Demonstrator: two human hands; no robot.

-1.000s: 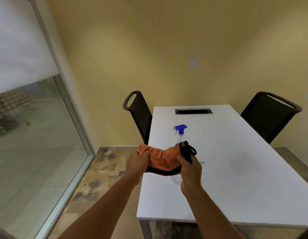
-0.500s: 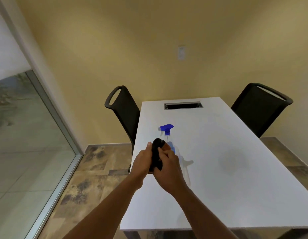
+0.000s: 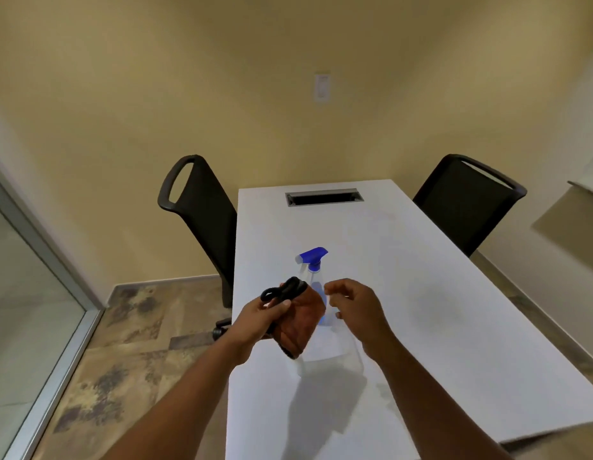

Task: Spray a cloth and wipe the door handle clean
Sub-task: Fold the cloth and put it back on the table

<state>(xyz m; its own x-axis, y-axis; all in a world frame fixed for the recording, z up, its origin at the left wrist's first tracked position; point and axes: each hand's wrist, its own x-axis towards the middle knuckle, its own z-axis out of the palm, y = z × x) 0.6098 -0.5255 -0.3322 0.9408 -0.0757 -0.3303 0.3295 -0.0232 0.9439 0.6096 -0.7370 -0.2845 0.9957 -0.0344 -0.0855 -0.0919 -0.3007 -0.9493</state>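
Observation:
My left hand (image 3: pixel 260 318) grips a bunched orange cloth (image 3: pixel 301 322) with a black edge that loops up above my fingers. The cloth hangs over the near left part of the white table (image 3: pixel 437 310). Just behind it stands a clear spray bottle (image 3: pixel 316 287) with a blue trigger head, upright on the table. My right hand (image 3: pixel 356 312) hovers beside the bottle, fingers curled and apart, holding nothing. No door handle is in view.
A black chair (image 3: pixel 202 214) stands at the table's left side and another black chair (image 3: pixel 464 200) at its right. A cable slot (image 3: pixel 324 197) is set in the far end. A glass wall (image 3: pixel 26 293) runs along the left.
Both hands held the cloth spread, then bunched together. Now my right hand has let go and moved right toward the bottle; the left keeps the cloth. My view has turned right.

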